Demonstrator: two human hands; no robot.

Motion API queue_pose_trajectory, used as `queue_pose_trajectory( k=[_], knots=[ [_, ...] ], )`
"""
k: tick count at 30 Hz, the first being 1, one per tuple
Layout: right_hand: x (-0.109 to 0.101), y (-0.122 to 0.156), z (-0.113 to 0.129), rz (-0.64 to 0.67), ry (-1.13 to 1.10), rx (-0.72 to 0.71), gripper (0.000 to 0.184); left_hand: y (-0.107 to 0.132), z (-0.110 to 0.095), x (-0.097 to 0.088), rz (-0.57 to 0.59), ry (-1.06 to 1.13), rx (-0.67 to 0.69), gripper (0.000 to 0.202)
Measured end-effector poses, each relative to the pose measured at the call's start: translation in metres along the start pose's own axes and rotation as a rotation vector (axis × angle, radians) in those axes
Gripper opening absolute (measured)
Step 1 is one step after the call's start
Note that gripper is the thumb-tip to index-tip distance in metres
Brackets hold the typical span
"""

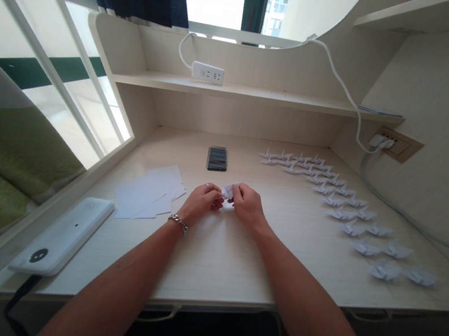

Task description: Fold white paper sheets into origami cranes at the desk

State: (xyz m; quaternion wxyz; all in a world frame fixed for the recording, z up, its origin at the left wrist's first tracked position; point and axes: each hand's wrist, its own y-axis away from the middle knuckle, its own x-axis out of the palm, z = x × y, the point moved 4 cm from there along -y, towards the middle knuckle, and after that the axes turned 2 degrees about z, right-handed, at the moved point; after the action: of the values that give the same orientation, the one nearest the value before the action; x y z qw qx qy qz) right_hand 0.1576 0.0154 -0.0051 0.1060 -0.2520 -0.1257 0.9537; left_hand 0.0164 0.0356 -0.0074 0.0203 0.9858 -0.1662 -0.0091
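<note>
Small folded paper (227, 192) sitting in a two-handed pinch

At the centre of the frame, a person's left hand (201, 201) and right hand (248, 204) are meeting over a pale desk (215, 272), their fingertips nearly closed, with the white folded paper filling the narrow gap between them. The left hand is gripping the paper's left edge, while the right hand is pinching its right side, thumb and fingers partly covering it. Whether the paper is touching the desk, one cannot tell. A chain bracelet (179, 223) is circling the left wrist.

White sheets (146, 195) are lying overlapped at centre left, well apart from the grip. A dark phone-like device (217, 159) is lying just beyond the hands, near the middle of the frame. Folded paper cranes (333, 201) are standing in a long double line, curving from the upper centre right toward the lower right. A white power strip (207, 73) is resting on the shelf (245, 96) at upper centre, and a white box-shaped device (71, 234) is occupying the lower left.
</note>
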Motion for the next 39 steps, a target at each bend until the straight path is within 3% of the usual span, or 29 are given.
queue_pose_trajectory(
  k=[4, 8, 16, 21, 24, 36, 39],
  knots=[
    [-0.002, 0.004, 0.009, -0.004, 0.164, -0.09, 0.032, 0.001, -0.002, 0.001, 0.001, -0.043, 0.008, 0.034],
    [-0.001, 0.003, 0.009, -0.011, 0.171, -0.114, 0.033, -0.001, 0.001, 0.0, -0.003, -0.136, 0.007, 0.03],
    [0.011, -0.006, -0.013, 0.06, -0.467, 0.198, 0.033, -0.002, 0.005, -0.003, 0.045, -0.227, 0.031, 0.029],
    [0.011, -0.002, -0.005, 0.093, -0.664, 0.22, 0.037, -0.001, 0.004, -0.003, 0.033, -0.29, 0.048, 0.035],
    [0.01, 0.0, -0.003, 0.136, -0.652, 0.192, 0.036, 0.0, 0.002, -0.003, 0.034, -0.332, 0.066, 0.039],
    [0.006, -0.004, -0.013, -0.009, -0.68, 0.26, 0.041, 0.005, -0.006, -0.004, 0.039, -0.628, 0.066, 0.037],
    [0.001, -0.006, -0.015, -0.032, -0.654, 0.243, 0.042, 0.004, -0.006, -0.008, 0.096, -0.576, 0.043, 0.029]
  ],
)
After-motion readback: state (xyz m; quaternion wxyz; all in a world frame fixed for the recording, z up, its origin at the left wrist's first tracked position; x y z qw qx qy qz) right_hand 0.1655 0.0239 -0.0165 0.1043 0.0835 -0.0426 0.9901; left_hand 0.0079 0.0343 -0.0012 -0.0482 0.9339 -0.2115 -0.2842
